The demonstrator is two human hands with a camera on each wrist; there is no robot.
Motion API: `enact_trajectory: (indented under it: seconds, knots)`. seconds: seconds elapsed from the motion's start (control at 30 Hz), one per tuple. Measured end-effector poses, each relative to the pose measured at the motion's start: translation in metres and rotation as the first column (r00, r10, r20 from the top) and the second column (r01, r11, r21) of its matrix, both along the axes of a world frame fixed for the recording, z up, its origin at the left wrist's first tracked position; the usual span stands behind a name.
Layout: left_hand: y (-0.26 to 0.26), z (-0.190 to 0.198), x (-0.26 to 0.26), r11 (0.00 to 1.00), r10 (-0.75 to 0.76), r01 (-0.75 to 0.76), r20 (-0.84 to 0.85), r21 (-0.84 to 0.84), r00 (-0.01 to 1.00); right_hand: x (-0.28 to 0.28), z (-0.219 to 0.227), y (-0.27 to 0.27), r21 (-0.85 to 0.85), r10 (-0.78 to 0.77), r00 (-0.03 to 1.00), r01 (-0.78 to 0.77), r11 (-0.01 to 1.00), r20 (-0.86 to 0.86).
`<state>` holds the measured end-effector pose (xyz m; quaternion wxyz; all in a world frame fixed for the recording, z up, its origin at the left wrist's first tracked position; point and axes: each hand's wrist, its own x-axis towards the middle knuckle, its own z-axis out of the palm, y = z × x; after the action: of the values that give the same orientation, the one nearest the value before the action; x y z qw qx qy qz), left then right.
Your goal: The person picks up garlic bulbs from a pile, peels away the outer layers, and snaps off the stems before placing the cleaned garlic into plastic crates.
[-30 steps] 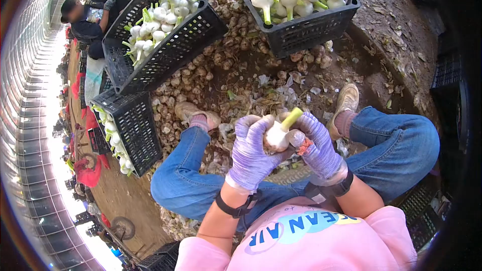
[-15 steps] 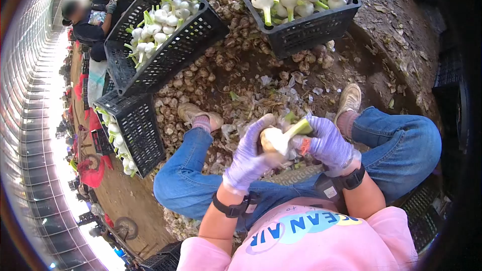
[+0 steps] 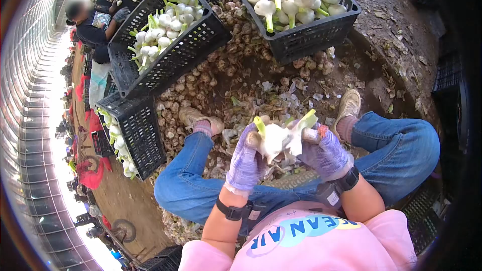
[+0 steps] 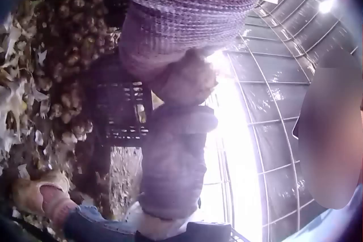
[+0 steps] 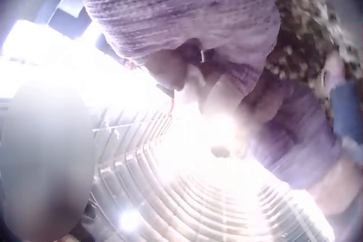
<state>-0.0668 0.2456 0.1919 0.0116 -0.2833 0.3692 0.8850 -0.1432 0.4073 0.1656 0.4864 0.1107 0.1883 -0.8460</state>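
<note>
Both hands wear purple knitted gloves with bare fingertips, held above the lap in the head view. A white garlic bulb (image 3: 273, 140) with a short green stem is gripped by my left hand (image 3: 245, 158). My right hand (image 3: 327, 154) pinches a peeled-back layer of garlic skin (image 3: 296, 140) with a green upper end, right beside the bulb. Something orange-red shows on a right finger. In the left wrist view my left glove (image 4: 181, 32) hides the bulb. Glare washes out the fingertips of my right glove (image 5: 187, 15) in the right wrist view.
Black crates (image 3: 314, 37) of trimmed garlic stand ahead and to the left, one tilted crate (image 3: 173, 62) among them. Unpeeled bulbs (image 3: 175, 90) and loose skins (image 3: 281, 95) cover the ground between my shoes. Another person (image 3: 93, 30) sits at the far left.
The bulb has turned from leaning rightward to stem up in the left hand. The right hand has drawn a layer of skin with a green end out to the right.
</note>
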Motion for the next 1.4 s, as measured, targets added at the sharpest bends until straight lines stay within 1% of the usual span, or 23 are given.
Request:
enact_trajectory:
  seconds: [0.07, 0.1, 0.17, 0.27, 0.37, 0.43, 0.5, 0.57, 0.7, 0.77, 0.8, 0.83, 0.87, 0.9, 0.97, 1.03, 1.13, 1.17, 1.27, 1.3, 1.33, 1.37, 1.4]
  knots:
    - [-0.001, -0.011, 0.001, 0.997, -0.030, 0.015, -0.189, -0.082, 0.981, -0.005, 0.003, 0.000, 0.012, -0.001, 0.988, 0.003, 1.000, -0.154]
    - [-0.002, -0.011, 0.001, 0.997, -0.030, 0.015, -0.187, -0.082, 0.982, -0.006, 0.005, 0.000, 0.012, -0.001, 0.988, 0.003, 1.000, -0.151]
    - [-0.004, -0.010, 0.006, 0.913, -0.108, 0.079, -0.051, -0.400, 0.993, -0.004, 0.008, 0.000, -0.055, 0.032, 0.990, -0.039, 0.998, -0.136]
    - [0.000, 0.007, 0.004, 0.970, -0.038, 0.015, -0.090, -0.243, 0.995, -0.009, -0.017, -0.002, -0.044, -0.193, 0.961, 0.188, 0.981, -0.199]
    - [0.001, 0.007, 0.007, 0.980, -0.015, -0.014, -0.141, -0.198, 0.990, -0.023, 0.001, 0.002, 0.125, -0.202, 0.966, 0.223, 0.967, -0.162]
    - [0.003, 0.002, 0.006, 0.914, -0.062, -0.022, -0.193, -0.404, 0.979, -0.014, 0.006, -0.007, 0.376, -0.049, 0.817, 0.317, 0.871, -0.574]
    - [-0.001, -0.006, 0.008, 0.797, -0.149, 0.019, -0.167, -0.603, 0.975, -0.003, 0.010, -0.002, 0.320, 0.031, 0.821, 0.188, 0.929, -0.570]
    - [0.004, 0.007, 0.002, 0.201, -0.370, -0.039, -0.113, -0.979, 0.922, 0.006, 0.012, -0.004, 0.499, 0.199, 0.755, 0.190, 0.845, -0.625]
    - [0.008, 0.012, 0.001, 0.085, -0.400, 0.082, 0.041, -0.993, 0.916, 0.007, -0.006, -0.005, 0.613, 0.341, 0.678, 0.204, 0.764, -0.651]
    - [0.009, 0.010, 0.002, 0.064, -0.416, 0.076, 0.042, -0.995, 0.908, 0.006, -0.013, -0.004, 0.439, 0.400, 0.198, 0.552, 0.709, -0.895]
    - [0.012, 0.011, 0.004, 0.476, -0.326, 0.145, -0.021, -0.867, 0.945, 0.005, -0.011, -0.004, 0.440, 0.400, 0.200, 0.551, 0.709, -0.895]
    - [0.013, 0.012, 0.005, 0.802, -0.216, 0.155, -0.039, -0.577, 0.976, 0.003, -0.006, -0.003, 0.559, 0.366, 0.474, 0.373, 0.740, -0.801]
    - [0.010, 0.005, 0.005, 0.881, -0.189, 0.127, -0.094, -0.457, 0.977, 0.002, -0.003, -0.003, 0.614, 0.342, 0.704, 0.167, 0.772, -0.622]
    - [0.009, 0.001, 0.005, 0.881, -0.191, 0.128, -0.093, -0.456, 0.977, 0.002, -0.002, -0.004, 0.614, 0.342, 0.705, 0.167, 0.771, -0.621]
    - [0.010, -0.004, 0.002, 0.959, -0.170, 0.143, -0.095, -0.243, 0.981, 0.001, -0.001, -0.006, 0.306, -0.052, 0.965, 0.132, 0.943, -0.258]
    - [0.008, -0.011, -0.002, 0.944, -0.141, 0.121, -0.044, -0.307, 0.989, -0.002, -0.006, -0.005, 0.332, -0.016, 0.937, 0.139, 0.933, -0.348]
    - [0.011, -0.017, -0.002, 0.935, -0.131, 0.136, 0.038, -0.327, 0.991, 0.001, -0.005, -0.007, 0.330, -0.028, 0.691, 0.380, 0.864, -0.722]
    - [0.014, -0.020, -0.002, 0.935, -0.128, 0.134, 0.041, -0.328, 0.991, 0.004, -0.016, -0.010, 0.231, -0.034, 0.505, 0.452, 0.861, -0.862]
    - [0.009, -0.035, 0.003, 0.993, 0.061, -0.069, 0.084, 0.097, 0.995, 0.005, -0.006, -0.010, 0.244, 0.060, 0.403, 0.423, 0.873, -0.913]
    - [0.010, -0.031, 0.003, 0.993, 0.060, -0.068, 0.083, 0.097, 0.995, 0.001, -0.001, -0.008, 0.195, -0.104, 0.749, 0.300, 0.934, -0.654]
    - [0.012, -0.024, 0.003, 0.997, 0.069, -0.070, 0.041, 0.034, 0.997, -0.004, 0.001, -0.007, 0.088, -0.182, 0.952, 0.209, 0.974, -0.246]
    - [0.016, -0.017, 0.003, 0.997, 0.078, -0.078, 0.002, -0.029, 0.997, -0.013, -0.003, -0.003, -0.080, -0.264, 0.946, 0.254, 0.964, -0.186]
    - [0.018, -0.012, 0.002, 0.990, 0.128, -0.129, -0.020, -0.062, 0.992, -0.024, 0.005, 0.000, -0.024, -0.304, 0.931, 0.306, 0.952, -0.201]
